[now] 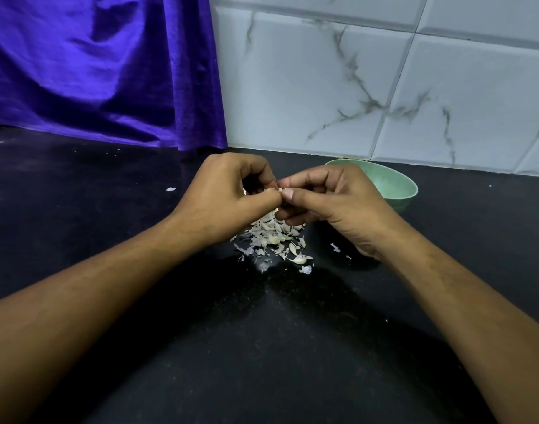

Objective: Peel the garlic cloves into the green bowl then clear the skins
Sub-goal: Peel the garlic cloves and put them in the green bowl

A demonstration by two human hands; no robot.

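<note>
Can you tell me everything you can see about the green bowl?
The green bowl is round, pale mint green, smooth like plastic, with a small foot ring underneath. It stands upright on the black counter, close to the tiled wall. The right hand is in front and hides its left part. The inner wall that shows looks bare; the bottom is hidden.

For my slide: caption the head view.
Left hand and right hand pinch a garlic clove above skin pile, green bowl behind.
</note>
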